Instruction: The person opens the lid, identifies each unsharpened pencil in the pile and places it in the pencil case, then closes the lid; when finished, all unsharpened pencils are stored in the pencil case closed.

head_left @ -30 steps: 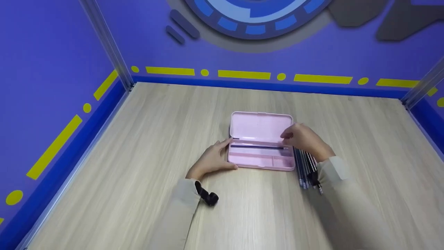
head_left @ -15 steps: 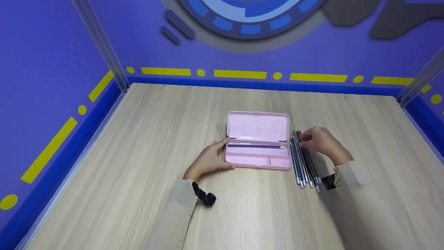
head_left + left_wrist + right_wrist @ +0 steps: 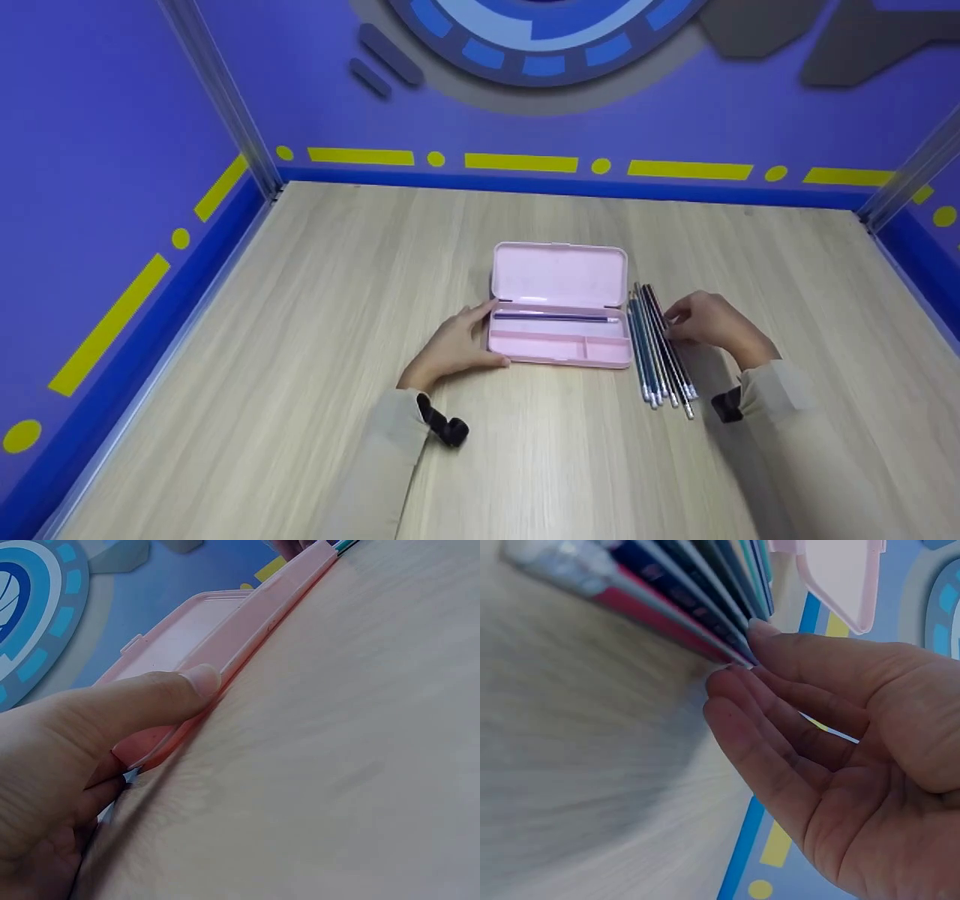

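A pink pencil case (image 3: 559,358) lies with its lid up on the table. One dark pencil (image 3: 555,317) with a white eraser lies along its rear compartment. My left hand (image 3: 454,345) holds the case's left end, its thumb (image 3: 201,681) against the front wall and other fingers round the far corner, partly hidden. To the right of the case several pencils (image 3: 654,352) lie in a bunch, erasers toward me. My right hand (image 3: 712,322) pinches at the outermost pencil (image 3: 652,611), a red-striped one, between thumb and fingertips.
The front compartment of the case has a small divider (image 3: 585,347). Blue-purple panels (image 3: 517,127) with yellow marks wall the wood-grain table (image 3: 375,247) at the back and sides. A black strap (image 3: 448,429) hangs at the left cuff.
My right hand has moved from above the case's right end to the right side of the pencil bunch, then slightly toward me. The left hand stays at the case.
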`<state>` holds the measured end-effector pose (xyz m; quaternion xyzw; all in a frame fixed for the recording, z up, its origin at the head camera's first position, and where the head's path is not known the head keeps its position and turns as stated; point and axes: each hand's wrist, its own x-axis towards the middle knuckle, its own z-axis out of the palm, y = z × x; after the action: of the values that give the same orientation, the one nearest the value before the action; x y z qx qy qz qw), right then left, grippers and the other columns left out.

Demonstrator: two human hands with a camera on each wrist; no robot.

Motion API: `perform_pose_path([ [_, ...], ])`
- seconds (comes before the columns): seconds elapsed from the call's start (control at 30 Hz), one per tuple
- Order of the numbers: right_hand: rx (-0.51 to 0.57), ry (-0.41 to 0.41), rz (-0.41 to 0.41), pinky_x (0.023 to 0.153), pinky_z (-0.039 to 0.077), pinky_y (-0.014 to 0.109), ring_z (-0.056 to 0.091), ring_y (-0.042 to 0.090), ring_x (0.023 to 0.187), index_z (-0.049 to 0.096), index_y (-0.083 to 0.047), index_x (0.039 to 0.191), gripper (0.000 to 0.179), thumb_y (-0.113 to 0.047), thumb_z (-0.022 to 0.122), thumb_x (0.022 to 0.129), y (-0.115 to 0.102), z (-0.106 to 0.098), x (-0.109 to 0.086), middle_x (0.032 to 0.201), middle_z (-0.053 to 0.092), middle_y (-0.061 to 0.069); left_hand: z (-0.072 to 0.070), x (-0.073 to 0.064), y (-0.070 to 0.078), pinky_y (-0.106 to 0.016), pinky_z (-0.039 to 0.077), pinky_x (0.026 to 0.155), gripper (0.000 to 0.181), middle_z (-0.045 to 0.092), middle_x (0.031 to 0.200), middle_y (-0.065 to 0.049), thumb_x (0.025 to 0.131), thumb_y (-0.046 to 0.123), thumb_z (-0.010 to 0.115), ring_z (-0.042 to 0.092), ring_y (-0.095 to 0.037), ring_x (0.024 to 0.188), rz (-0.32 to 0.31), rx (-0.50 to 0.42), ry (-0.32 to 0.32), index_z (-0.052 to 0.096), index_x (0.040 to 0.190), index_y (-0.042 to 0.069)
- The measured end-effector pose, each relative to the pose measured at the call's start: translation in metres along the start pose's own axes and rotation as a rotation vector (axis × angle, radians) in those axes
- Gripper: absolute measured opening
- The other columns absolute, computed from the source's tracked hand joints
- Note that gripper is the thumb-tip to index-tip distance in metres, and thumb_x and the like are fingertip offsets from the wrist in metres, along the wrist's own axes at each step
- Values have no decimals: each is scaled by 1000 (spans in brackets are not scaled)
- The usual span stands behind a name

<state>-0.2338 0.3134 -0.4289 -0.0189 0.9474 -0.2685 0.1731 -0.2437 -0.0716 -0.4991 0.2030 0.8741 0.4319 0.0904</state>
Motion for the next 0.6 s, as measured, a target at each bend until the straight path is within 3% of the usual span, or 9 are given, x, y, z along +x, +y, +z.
perform_pose_path([
  [0.33,42,-20,20,67,56,31,62,15,75,61,14,114,39,-11,68,85,9,-2,0,99,67,23,1,2,-1,-48,24,118,103,36,151,-21,62,40,88,32,-37,141,-16,-7,-7,36,150,22],
  [0.6,121,-44,49,66,57,29,64,12,74,59,13,119,43,-12,68,85,16,-4,-3,98,67,19,0,1,-1,-52,22,118,104,32,153,-21,62,40,88,25,-41,143,-33,-2,-13,35,150,24],
])
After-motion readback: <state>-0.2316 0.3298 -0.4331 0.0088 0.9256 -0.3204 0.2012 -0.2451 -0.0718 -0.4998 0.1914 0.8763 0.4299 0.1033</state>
